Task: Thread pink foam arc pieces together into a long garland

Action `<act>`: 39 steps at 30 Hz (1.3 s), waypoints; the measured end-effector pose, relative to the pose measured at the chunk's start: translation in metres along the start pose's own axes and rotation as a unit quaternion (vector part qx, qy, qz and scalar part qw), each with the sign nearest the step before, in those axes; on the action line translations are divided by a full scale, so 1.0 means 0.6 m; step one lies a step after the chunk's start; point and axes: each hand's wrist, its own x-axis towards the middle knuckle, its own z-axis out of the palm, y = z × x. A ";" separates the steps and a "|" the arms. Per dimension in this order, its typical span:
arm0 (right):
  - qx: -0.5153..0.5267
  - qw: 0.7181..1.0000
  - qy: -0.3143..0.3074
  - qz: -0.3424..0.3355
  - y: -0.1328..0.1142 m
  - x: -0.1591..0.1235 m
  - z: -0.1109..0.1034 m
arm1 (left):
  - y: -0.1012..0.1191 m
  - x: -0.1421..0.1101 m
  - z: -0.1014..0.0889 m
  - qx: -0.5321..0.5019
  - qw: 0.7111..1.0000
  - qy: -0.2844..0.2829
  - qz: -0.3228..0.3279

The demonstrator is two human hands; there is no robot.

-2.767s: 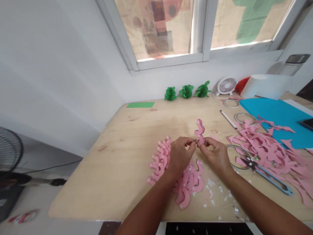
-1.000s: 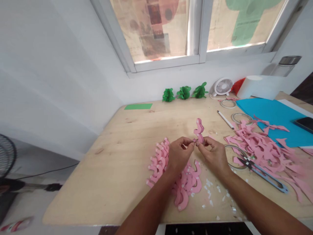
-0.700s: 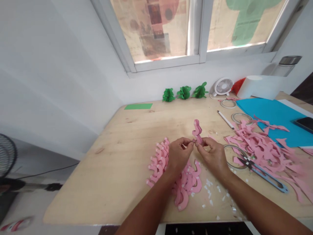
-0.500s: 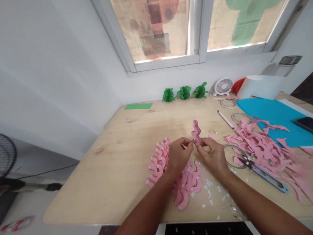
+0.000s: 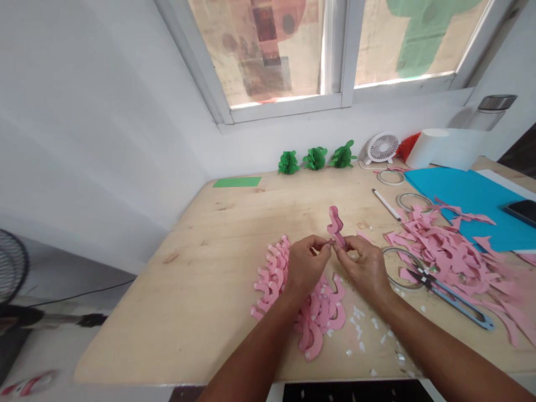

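Between both hands a wavy pink paper cutout [image 5: 335,224], which looks like several layers, stands upright above the table. My left hand [image 5: 309,262] is closed in a pinch at its lower end. My right hand [image 5: 363,265] grips the same cutout near its base, thumb and fingers together. The fingertips of both hands nearly meet, and what lies exactly between them is too small to see. Under and beside my left wrist lie overlapping curved pink paper pieces [image 5: 268,285], with more wavy pieces [image 5: 324,312] between the forearms. Small white bits [image 5: 358,321] are scattered by my right forearm.
Right of my hand are scissors [image 5: 456,304], tape rolls [image 5: 391,177], a heap of pink scraps [image 5: 452,245], a pen [image 5: 386,204], blue sheets [image 5: 460,190] and a phone [image 5: 521,213]. Green paper figures [image 5: 316,158] and a small fan [image 5: 383,148] stand along the wall.
The pink cutout has shifted very slightly to the left. Both hands keep their pinch in nearly the same place.
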 end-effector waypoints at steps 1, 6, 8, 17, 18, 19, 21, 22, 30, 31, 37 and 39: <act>0.000 1.000 -0.001 -0.001 0.000 0.000 0.000 | 0.000 0.000 0.000 0.001 1.000 0.000 -0.001; -0.005 1.000 -0.008 -0.002 0.000 0.000 0.000 | -0.001 0.000 0.000 0.007 1.000 0.002 0.001; -0.004 1.000 -0.010 0.002 0.000 0.000 0.000 | -0.001 0.000 -0.001 0.005 1.000 -0.001 0.004; 0.088 0.990 -0.037 0.101 -0.003 0.006 -0.001 | -0.006 0.001 0.001 -0.071 0.997 -0.019 -0.030; 0.104 0.987 -0.041 0.114 -0.001 0.007 0.000 | -0.007 0.002 0.002 -0.079 0.996 -0.019 -0.034; 0.122 0.984 -0.046 0.126 0.001 0.008 0.001 | -0.009 0.002 0.002 -0.086 0.995 -0.019 -0.037; 0.160 0.974 -0.050 0.151 0.007 0.009 0.004 | -0.010 0.002 0.003 -0.098 0.994 -0.020 -0.038; 0.182 0.968 -0.052 0.163 0.010 0.009 0.006 | -0.011 0.002 0.003 -0.102 0.994 -0.021 -0.038; 0.338 0.906 -0.072 0.243 0.017 0.009 0.010 | -0.008 0.002 0.002 -0.132 0.990 -0.028 -0.037; 0.349 0.900 -0.073 0.249 0.017 0.009 0.010 | -0.007 0.002 0.002 -0.139 0.989 -0.033 -0.037; 0.366 0.892 -0.068 0.257 0.021 0.009 0.010 | -0.002 0.005 -0.001 -0.151 0.987 -0.048 -0.039; 0.365 0.892 -0.067 0.259 0.020 0.009 0.009 | 0.000 0.005 -0.004 -0.119 0.992 -0.039 -0.027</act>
